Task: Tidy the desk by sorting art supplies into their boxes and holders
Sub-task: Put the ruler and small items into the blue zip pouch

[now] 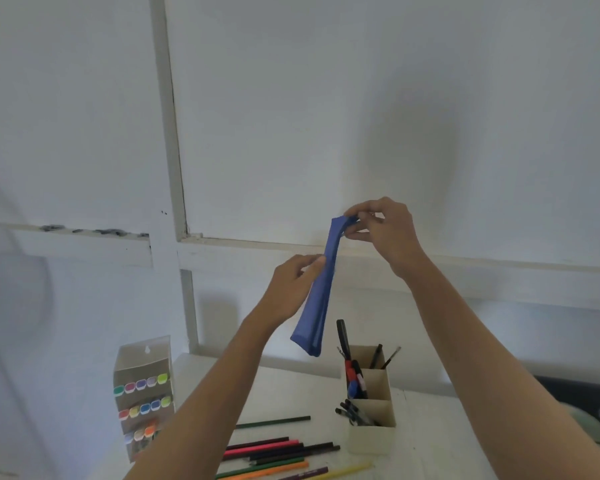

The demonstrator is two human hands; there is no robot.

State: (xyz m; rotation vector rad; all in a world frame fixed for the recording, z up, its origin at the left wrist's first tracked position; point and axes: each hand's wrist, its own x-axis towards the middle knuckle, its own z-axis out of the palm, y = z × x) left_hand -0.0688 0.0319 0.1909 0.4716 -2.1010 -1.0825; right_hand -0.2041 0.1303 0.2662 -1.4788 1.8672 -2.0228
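Observation:
A long blue fabric pencil pouch (pixel 316 306) hangs in the air above the desk, tilted with its lower end down-left. My right hand (pixel 383 230) pinches its top end. Around the middle of the pouch, my left hand (pixel 297 285) grips it from the left. Below, several coloured pencils (pixel 274 452) lie loose on the white desk (pixel 291 386). A beige cardboard holder (pixel 371 407) with three compartments stands to the right of them, holding pens and brushes.
A clear plastic box of markers with coloured caps (pixel 142 396) stands upright at the desk's left edge. A white wall with a pale frame (pixel 174 161) rises right behind the desk. Something dark with pale patches (pixel 586 407) lies at the far right.

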